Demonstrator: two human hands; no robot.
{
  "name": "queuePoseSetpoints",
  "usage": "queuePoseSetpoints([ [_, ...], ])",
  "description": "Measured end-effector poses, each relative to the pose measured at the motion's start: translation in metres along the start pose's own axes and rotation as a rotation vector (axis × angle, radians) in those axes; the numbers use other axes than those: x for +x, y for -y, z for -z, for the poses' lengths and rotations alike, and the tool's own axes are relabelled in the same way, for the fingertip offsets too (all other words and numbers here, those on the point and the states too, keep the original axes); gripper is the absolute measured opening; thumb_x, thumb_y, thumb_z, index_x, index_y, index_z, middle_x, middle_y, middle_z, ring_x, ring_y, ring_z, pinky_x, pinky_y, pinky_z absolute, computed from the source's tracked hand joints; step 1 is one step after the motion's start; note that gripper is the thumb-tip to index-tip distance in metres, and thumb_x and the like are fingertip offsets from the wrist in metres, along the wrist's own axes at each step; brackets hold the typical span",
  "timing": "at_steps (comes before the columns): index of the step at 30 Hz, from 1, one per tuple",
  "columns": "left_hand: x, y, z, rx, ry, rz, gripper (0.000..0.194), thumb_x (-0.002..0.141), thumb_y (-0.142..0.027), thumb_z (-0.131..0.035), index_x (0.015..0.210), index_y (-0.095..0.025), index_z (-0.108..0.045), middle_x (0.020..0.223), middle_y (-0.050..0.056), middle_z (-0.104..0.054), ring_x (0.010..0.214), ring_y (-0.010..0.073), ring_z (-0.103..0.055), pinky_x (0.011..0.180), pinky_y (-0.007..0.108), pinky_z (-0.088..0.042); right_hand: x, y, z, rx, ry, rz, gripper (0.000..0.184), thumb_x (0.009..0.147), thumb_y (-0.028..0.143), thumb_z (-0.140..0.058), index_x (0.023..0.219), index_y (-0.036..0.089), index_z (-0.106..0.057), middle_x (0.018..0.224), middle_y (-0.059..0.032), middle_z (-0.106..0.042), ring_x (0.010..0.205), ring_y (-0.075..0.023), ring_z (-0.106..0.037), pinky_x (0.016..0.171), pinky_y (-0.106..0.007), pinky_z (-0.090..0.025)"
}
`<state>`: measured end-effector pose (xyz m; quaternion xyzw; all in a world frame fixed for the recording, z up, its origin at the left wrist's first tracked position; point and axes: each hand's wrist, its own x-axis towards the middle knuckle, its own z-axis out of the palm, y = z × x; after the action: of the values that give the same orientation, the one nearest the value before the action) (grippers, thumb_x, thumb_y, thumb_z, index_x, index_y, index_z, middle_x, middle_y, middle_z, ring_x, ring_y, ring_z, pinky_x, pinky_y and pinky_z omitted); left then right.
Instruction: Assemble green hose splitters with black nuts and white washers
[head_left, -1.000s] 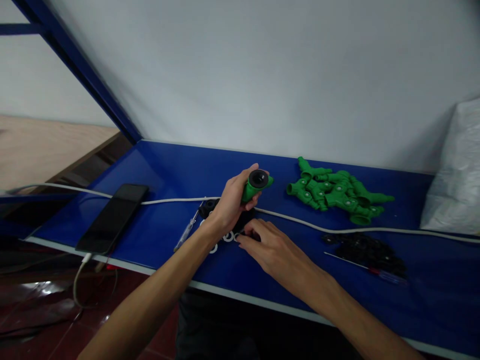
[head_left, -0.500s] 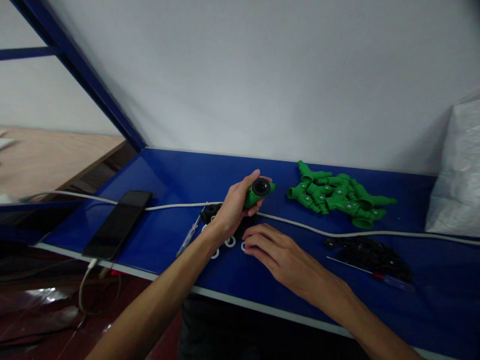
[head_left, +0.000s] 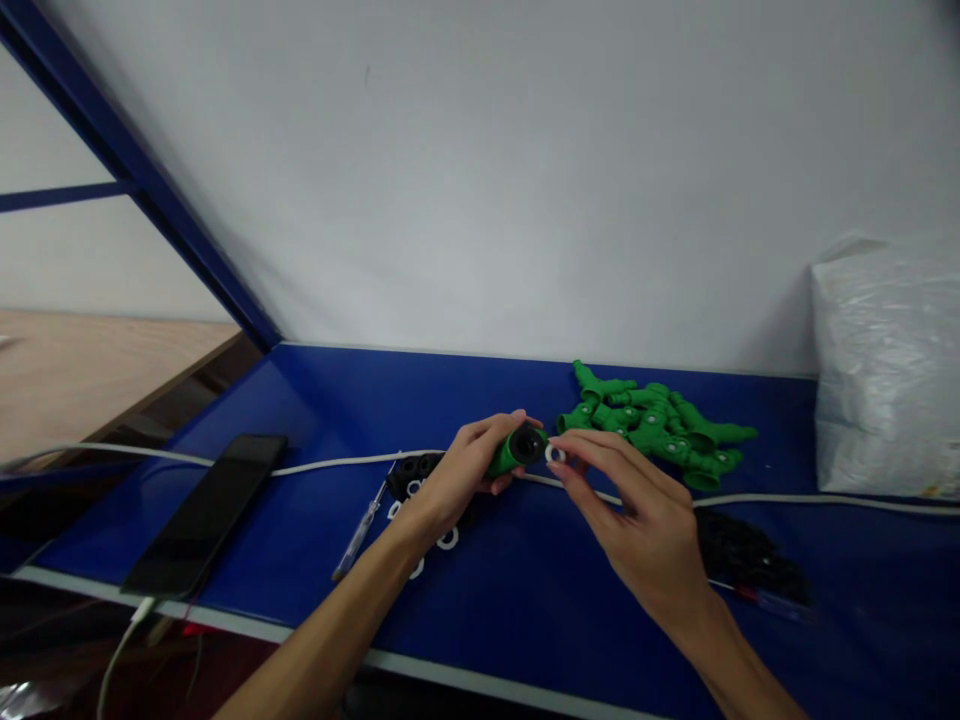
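Observation:
My left hand is wrapped round a green plastic pipe fitting, whose open end with a black ring inside faces me. Between the thumb and fingertips of my right hand is a white ring washer, held just to the right of the fitting's mouth. Whether the washer touches the fitting, I cannot tell. Several more white washers lie on the blue table by my left wrist, beside black round parts partly hidden by that hand.
Green fittings are heaped at the back right, near a plastic-wrapped bag. A pile of small black parts and a screwdriver lie right. On the left are a clear-handled screwdriver and a phone; a white cable crosses the table.
My right hand has picked a white washer off the table and carried it up and right to the fitting's mouth. My left hand keeps hold of the fitting. The view has tilted upward.

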<state>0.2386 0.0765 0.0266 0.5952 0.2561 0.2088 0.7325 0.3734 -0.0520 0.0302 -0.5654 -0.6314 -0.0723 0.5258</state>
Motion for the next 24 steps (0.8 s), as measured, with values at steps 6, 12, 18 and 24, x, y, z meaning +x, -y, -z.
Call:
queuePoseSetpoints([
  [6,0.001,0.003,-0.004,0.099,0.016,0.027,0.053,0.094,-0.063,-0.054,0.102,-0.014,-0.071,0.066,-0.002,-0.056,0.049,0.0074,-0.04,0.046,0.02,-0.026,0.0,0.0,-0.001,0.005,-0.03,0.063,0.022,0.093,0.008,-0.069,0.112,0.02,-0.072,0.105,-0.0074,-0.072,0.097,-0.0175,-0.072,0.092,-0.029,-0.058],
  [12,0.007,0.002,-0.013,0.117,0.048,0.089,0.053,0.092,-0.065,-0.056,0.084,-0.014,-0.067,0.063,-0.003,-0.054,0.05,0.007,-0.04,0.048,0.02,-0.026,0.0,-0.006,-0.004,0.089,-0.025,0.001,0.02,0.093,0.011,-0.07,0.11,0.021,-0.076,0.102,-0.0057,-0.066,0.09,-0.015,-0.069,0.083,-0.024,-0.057],
  [18,0.013,-0.009,-0.016,0.144,0.072,0.048,0.054,0.091,-0.065,-0.057,0.085,-0.014,-0.072,0.065,-0.002,-0.056,0.049,0.0064,-0.038,0.047,0.022,-0.025,0.0,-0.008,0.003,0.172,0.044,-0.191,0.025,0.094,0.021,-0.071,0.117,0.029,-0.074,0.11,-0.0043,-0.064,0.094,-0.016,-0.067,0.086,-0.027,-0.055],
  [24,0.013,-0.007,-0.013,0.146,0.047,0.023,0.053,0.094,-0.063,-0.055,0.106,-0.015,-0.071,0.064,-0.001,-0.062,0.048,0.008,-0.044,0.044,0.02,-0.029,0.001,-0.005,0.006,0.373,0.147,-0.505,0.03,0.101,0.042,-0.06,0.127,0.03,-0.067,0.099,-0.0033,-0.065,0.087,-0.0169,-0.065,0.076,-0.028,-0.054],
])
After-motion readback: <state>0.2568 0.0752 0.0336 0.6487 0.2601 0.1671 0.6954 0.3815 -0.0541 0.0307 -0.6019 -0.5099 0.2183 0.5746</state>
